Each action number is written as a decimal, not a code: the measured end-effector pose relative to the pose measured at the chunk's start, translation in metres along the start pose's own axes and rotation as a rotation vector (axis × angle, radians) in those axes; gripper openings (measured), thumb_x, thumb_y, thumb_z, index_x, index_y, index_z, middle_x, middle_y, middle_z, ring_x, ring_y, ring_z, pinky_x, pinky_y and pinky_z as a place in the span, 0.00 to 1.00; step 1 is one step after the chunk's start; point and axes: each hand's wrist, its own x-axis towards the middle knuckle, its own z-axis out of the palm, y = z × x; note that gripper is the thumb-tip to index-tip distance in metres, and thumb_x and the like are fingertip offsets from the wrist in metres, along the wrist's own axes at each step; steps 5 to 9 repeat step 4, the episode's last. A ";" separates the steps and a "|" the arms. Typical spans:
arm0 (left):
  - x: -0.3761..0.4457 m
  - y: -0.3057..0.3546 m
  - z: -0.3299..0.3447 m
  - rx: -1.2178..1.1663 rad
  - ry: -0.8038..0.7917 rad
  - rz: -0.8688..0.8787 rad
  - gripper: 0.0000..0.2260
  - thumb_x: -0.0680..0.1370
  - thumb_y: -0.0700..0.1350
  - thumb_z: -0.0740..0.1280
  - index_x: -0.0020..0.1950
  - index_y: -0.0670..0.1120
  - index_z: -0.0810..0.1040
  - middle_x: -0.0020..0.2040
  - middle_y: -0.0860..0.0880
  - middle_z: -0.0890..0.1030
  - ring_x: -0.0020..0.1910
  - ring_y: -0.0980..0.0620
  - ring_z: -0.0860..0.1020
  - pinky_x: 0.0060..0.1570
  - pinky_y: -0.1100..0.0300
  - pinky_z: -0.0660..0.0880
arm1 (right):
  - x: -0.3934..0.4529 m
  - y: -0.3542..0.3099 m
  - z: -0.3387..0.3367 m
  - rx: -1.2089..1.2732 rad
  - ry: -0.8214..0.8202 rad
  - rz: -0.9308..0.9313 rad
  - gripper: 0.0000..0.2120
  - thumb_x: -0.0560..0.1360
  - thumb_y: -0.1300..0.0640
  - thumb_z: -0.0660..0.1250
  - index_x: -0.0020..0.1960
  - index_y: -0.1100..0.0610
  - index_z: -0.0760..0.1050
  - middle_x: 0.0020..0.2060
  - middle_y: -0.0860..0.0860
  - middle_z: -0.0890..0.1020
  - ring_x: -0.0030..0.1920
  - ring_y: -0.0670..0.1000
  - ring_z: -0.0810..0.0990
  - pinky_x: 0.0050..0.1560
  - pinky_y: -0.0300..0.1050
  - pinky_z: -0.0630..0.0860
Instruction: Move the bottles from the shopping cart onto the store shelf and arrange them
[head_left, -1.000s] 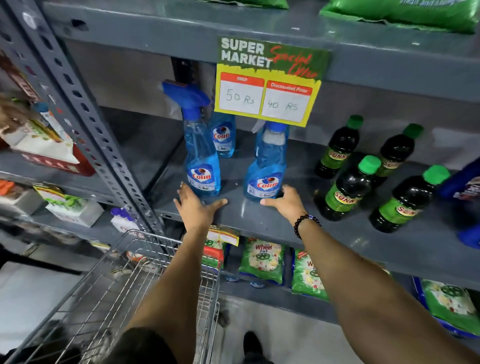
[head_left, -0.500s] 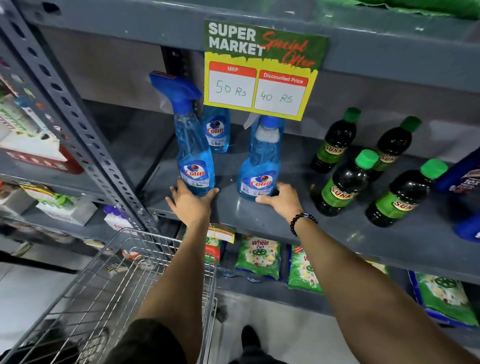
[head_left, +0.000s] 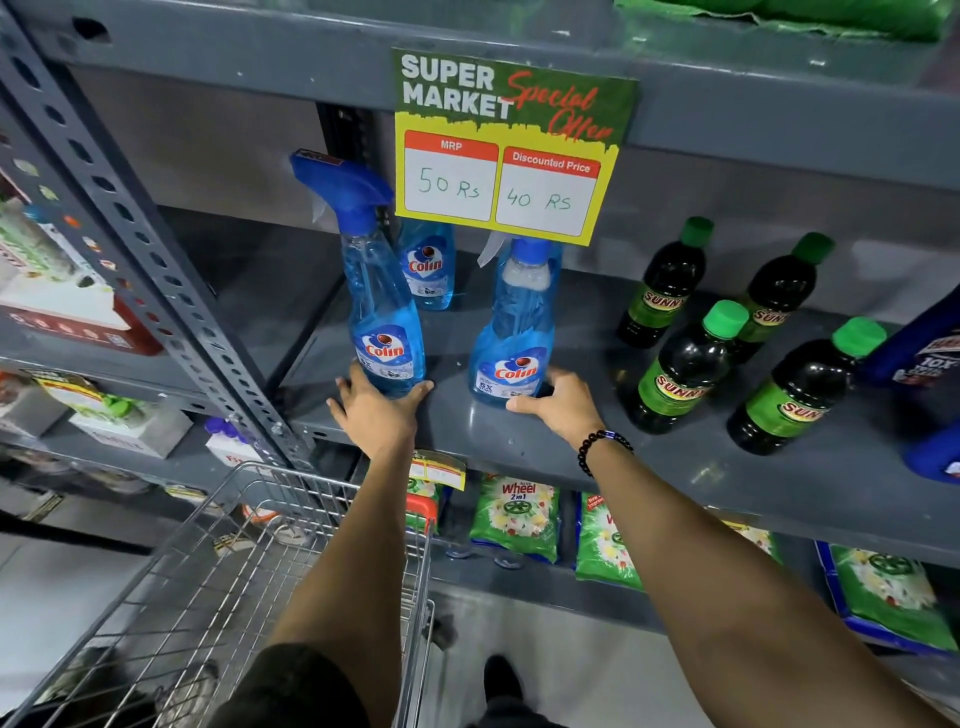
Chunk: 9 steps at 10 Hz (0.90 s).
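Observation:
Three blue Colin spray bottles stand on the grey shelf (head_left: 519, 447). My left hand (head_left: 376, 413) cups the base of the front left bottle (head_left: 382, 322), thumb on its right side and fingers on its left. My right hand (head_left: 563, 405) wraps the lower right of the front right bottle (head_left: 514, 338), thumb along its front. Both bottles are upright on the shelf near its front edge. The third bottle (head_left: 428, 270) stands behind them, its top hidden by the price sign. The wire shopping cart (head_left: 223, 561) is below my left arm.
Several dark Sunny bottles with green caps (head_left: 685, 369) stand to the right on the same shelf. A price sign (head_left: 509, 150) hangs from the shelf above. A perforated steel upright (head_left: 156, 291) rises at left. Green detergent packs (head_left: 514, 514) lie on the lower shelf.
Both hands stay at the bases of the two front bottles. My left thumb has drawn in against its bottle, and my right fingers have curled further round theirs.

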 end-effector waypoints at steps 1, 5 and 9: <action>0.000 0.000 -0.001 0.008 -0.012 -0.005 0.42 0.61 0.57 0.76 0.68 0.42 0.65 0.68 0.39 0.72 0.71 0.42 0.66 0.74 0.47 0.49 | 0.001 0.000 0.000 -0.007 0.000 -0.005 0.23 0.63 0.58 0.77 0.57 0.58 0.78 0.54 0.54 0.84 0.51 0.50 0.81 0.54 0.42 0.75; -0.003 0.003 -0.010 0.028 -0.110 -0.006 0.50 0.63 0.56 0.76 0.74 0.39 0.53 0.73 0.37 0.65 0.74 0.42 0.59 0.75 0.47 0.46 | -0.002 -0.002 -0.001 -0.021 -0.034 0.001 0.24 0.63 0.59 0.78 0.58 0.57 0.77 0.55 0.53 0.83 0.50 0.48 0.79 0.52 0.39 0.72; -0.003 0.003 -0.010 0.028 -0.110 -0.006 0.50 0.63 0.56 0.76 0.74 0.39 0.53 0.73 0.37 0.65 0.74 0.42 0.59 0.75 0.47 0.46 | -0.002 -0.002 -0.001 -0.021 -0.034 0.001 0.24 0.63 0.59 0.78 0.58 0.57 0.77 0.55 0.53 0.83 0.50 0.48 0.79 0.52 0.39 0.72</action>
